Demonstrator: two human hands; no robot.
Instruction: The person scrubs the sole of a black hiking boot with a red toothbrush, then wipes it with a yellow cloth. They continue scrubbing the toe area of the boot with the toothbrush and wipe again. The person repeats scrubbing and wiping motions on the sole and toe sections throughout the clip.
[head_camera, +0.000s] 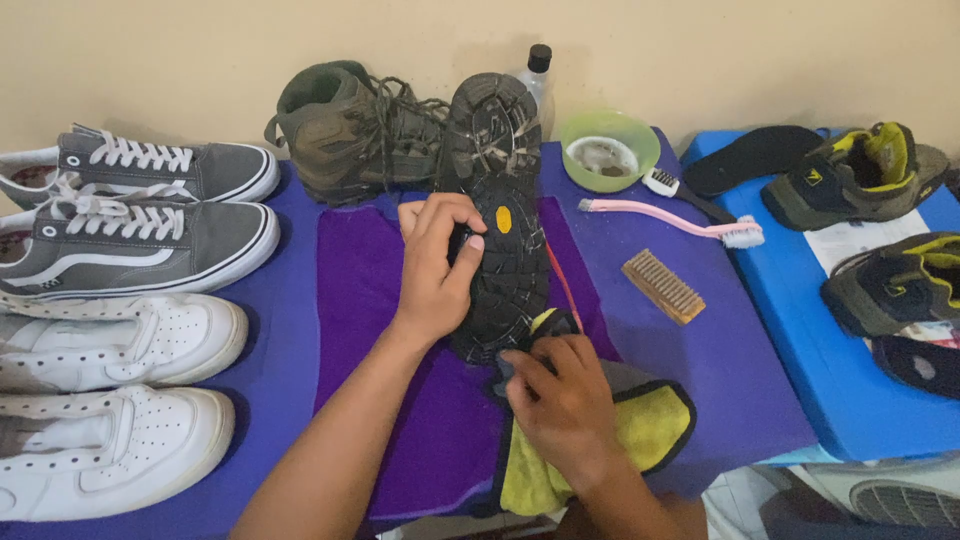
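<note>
An olive hiking boot (500, 200) lies tilted with its black lugged sole up, over a purple cloth (360, 300). My left hand (435, 265) grips the boot at the middle of its left side. My right hand (560, 400) presses a yellow cloth with dark edging (650, 430) against the heel end of the sole. The matching boot (350, 130) stands upright behind, laces loose.
Two grey sneakers (150, 200) and two white sneakers (110, 400) line the left side. A green bowl (608, 150), a bottle (537, 75), a pink brush (680, 220) and a wooden brush (662, 286) sit right of the boot. Dark shoes with yellow trim (860, 175) rest on a blue surface (830, 390).
</note>
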